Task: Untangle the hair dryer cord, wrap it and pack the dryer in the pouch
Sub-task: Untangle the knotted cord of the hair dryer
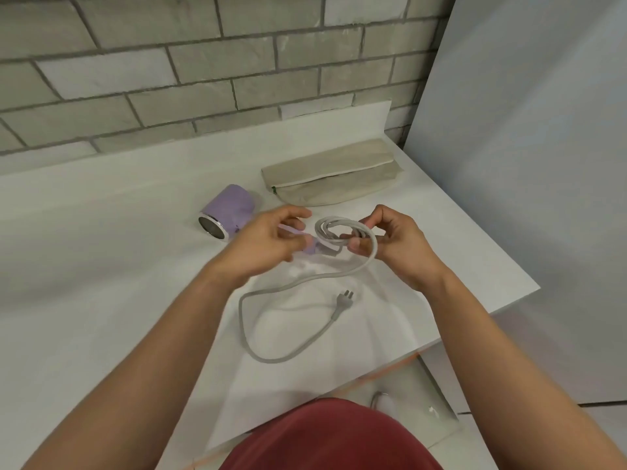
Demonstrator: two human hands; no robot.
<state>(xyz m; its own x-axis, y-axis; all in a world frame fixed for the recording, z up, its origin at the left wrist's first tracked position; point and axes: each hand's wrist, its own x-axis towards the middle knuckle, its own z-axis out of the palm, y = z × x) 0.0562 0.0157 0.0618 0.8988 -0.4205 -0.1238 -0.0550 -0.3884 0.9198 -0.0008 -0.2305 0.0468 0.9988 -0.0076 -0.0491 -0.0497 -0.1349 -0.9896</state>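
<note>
A lilac hair dryer (228, 209) lies on the white counter (101, 266), its chrome nozzle facing front left. My left hand (268, 239) curls over the dryer's handle, which it partly hides. Its grey cord (288, 354) is wound in a few small coils (330, 228) next to the handle. My right hand (390, 239) pinches those coils between thumb and fingers. The loose rest of the cord runs down in a wide loop on the counter and ends at the plug (344, 297). A beige zip pouch (334, 173) lies flat behind both hands.
A grey brick wall (203, 62) backs the counter. A pale panel (526, 147) stands to the right, close to the pouch. The counter's right edge (502, 307) runs diagonally near my right forearm, with floor below it.
</note>
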